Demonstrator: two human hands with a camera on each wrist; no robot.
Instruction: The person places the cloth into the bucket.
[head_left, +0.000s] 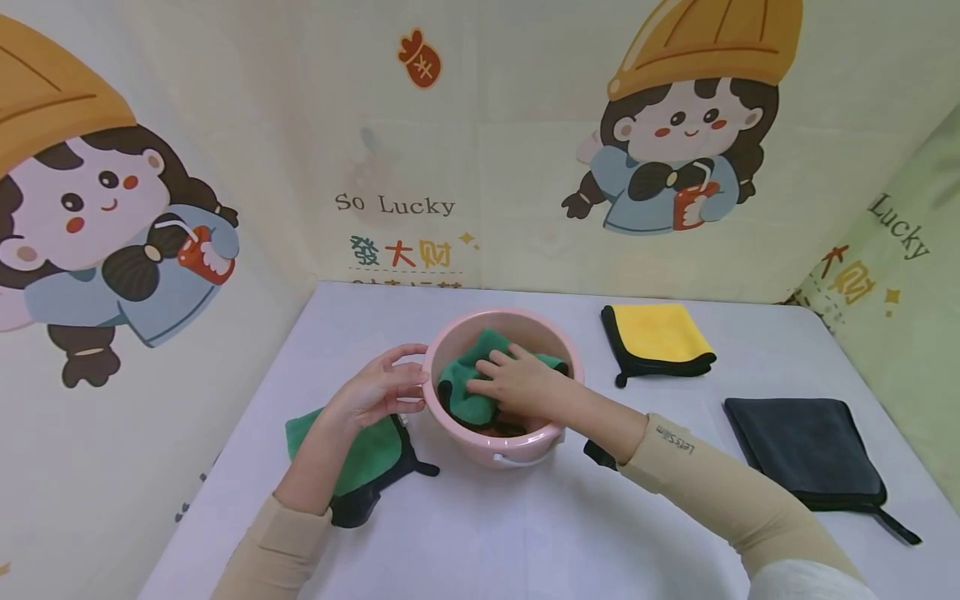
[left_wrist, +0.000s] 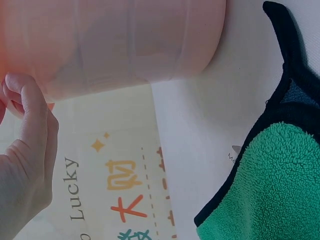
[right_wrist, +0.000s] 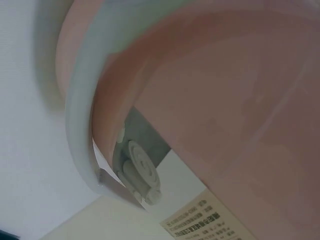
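Sleeve (head_left: 720,483), green cloth (head_left: 465,367) under right fingers (head_left: 487,387)

bucket (head_left: 461,440): 1; green cloths (head_left: 471,406) (head_left: 372,458): 2; yellow cloth (head_left: 662,332): 1; dark cloths (head_left: 806,448): 1+

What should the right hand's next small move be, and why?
Probably curl the right hand's fingers to gather the green cloth inside the pink bucket: they already lie spread on that cloth, and the left hand is at the bucket's rim, seemingly placed to steady it.
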